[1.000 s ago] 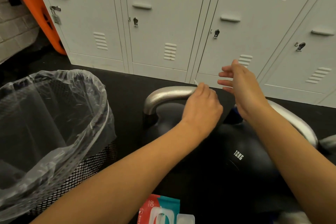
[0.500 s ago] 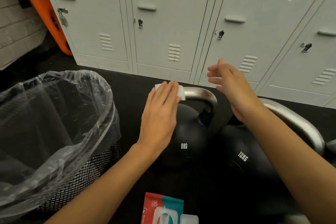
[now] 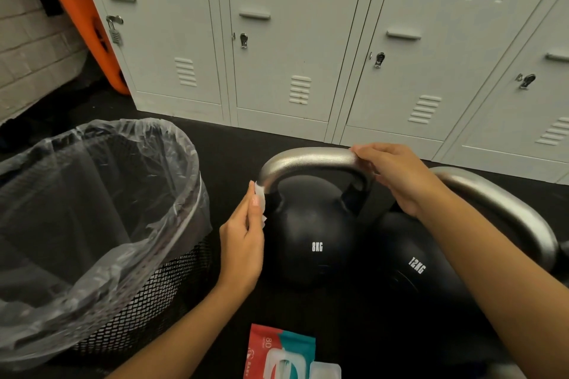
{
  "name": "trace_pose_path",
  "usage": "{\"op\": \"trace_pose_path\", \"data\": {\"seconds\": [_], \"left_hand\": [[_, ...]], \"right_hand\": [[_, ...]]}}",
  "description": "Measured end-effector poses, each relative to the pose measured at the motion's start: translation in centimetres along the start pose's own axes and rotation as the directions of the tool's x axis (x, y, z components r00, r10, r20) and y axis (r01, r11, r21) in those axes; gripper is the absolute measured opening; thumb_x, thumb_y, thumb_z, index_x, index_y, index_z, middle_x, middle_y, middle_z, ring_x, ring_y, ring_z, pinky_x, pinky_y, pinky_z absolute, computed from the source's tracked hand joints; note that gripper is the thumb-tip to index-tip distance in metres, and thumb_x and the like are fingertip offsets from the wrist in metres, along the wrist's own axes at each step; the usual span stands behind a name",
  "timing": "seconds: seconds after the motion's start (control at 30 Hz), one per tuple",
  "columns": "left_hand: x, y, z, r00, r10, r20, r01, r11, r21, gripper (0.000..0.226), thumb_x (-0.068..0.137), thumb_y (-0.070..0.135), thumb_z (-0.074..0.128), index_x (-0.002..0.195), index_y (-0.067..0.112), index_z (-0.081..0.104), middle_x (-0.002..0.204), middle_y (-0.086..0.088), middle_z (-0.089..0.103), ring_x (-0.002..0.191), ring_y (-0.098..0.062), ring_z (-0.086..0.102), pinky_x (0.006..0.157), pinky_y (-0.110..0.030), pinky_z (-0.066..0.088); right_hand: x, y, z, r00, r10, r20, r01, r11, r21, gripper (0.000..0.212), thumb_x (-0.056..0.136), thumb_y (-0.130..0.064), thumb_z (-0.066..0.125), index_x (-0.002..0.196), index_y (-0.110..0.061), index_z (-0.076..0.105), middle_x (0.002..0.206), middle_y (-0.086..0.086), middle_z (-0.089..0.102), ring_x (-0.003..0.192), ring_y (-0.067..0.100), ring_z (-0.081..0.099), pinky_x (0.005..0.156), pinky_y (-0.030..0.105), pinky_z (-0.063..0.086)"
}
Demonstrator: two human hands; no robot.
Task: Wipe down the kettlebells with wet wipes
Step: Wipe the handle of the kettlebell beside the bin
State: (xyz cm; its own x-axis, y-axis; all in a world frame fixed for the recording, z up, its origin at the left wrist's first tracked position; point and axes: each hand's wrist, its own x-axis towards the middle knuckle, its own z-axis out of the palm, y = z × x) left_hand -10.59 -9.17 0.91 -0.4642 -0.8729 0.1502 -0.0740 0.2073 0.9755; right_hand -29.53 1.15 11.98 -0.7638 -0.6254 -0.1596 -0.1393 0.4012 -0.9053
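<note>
- At the near edge of the view, a wet-wipe pack (image 3: 281,354) lies on the black floor (image 3: 234,138), lid toward the person, untouched by either hand.
- Just beyond it, the left hand (image 3: 243,243) now sits low at the left foot of the handle (image 3: 308,160); half a second ago it lay flat on the handle's top left. This grip pinches a white wet wipe (image 3: 260,198) against the metal.
- Judgement: the wiping stroke has travelled down the handle's left leg; the black body is likely next.
- The right hand (image 3: 397,177), open in the air a moment ago, now grips the handle's right end, steadying the weight.
- The 8KG kettlebell (image 3: 311,240) stands upright on the floor, matte black with a brushed silver handle.
- Touching or just beside it on the right stands the 12KG kettlebell (image 3: 412,268), partly hidden by the right forearm.
- To the left stands a lined mesh bin (image 3: 101,209).
- Farthest back, grey lockers (image 3: 292,40) line the wall.
</note>
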Motion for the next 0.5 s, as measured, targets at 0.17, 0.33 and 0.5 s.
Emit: {"op": "trace_pose_path", "data": {"seconds": [0.17,0.33,0.5], "left_hand": [[1.7,3.6,0.7,0.973,0.232,-0.005,-0.232,0.971,-0.062,0.037,0.099,0.024,0.047,0.136,0.026,0.044,0.136,0.019,0.047,0.131,0.008,0.037,0.107,-0.010,0.030],[1.7,2.5,1.0,0.958,0.287,-0.017,-0.287,0.957,-0.046,0.042,0.098,0.020,0.049,0.139,0.023,0.042,0.141,0.013,0.046,0.134,0.004,0.036,0.108,-0.012,0.030],[-0.1,1.3,1.7,0.986,-0.122,-0.118,0.105,0.984,-0.143,0.039,0.100,0.035,0.043,0.139,0.029,0.046,0.140,0.017,0.048,0.129,0.007,0.038,0.101,-0.006,0.030]], "right_hand": [[0.4,0.2,0.2,1.000,0.026,-0.011,-0.025,0.998,0.057,0.020,0.094,-0.034,0.064,0.094,-0.017,0.074,0.107,0.007,0.068,0.115,0.027,0.056,0.112,0.049,0.036],[0.2,0.2,0.2,0.999,0.036,-0.005,-0.036,0.997,0.074,0.020,0.095,-0.033,0.061,0.097,-0.017,0.073,0.106,0.008,0.067,0.114,0.026,0.055,0.113,0.047,0.035],[0.3,0.3,0.3,1.000,0.027,-0.007,-0.027,0.996,0.085,0.021,0.095,-0.034,0.062,0.097,-0.016,0.073,0.106,0.008,0.067,0.112,0.026,0.057,0.112,0.046,0.037]]}}
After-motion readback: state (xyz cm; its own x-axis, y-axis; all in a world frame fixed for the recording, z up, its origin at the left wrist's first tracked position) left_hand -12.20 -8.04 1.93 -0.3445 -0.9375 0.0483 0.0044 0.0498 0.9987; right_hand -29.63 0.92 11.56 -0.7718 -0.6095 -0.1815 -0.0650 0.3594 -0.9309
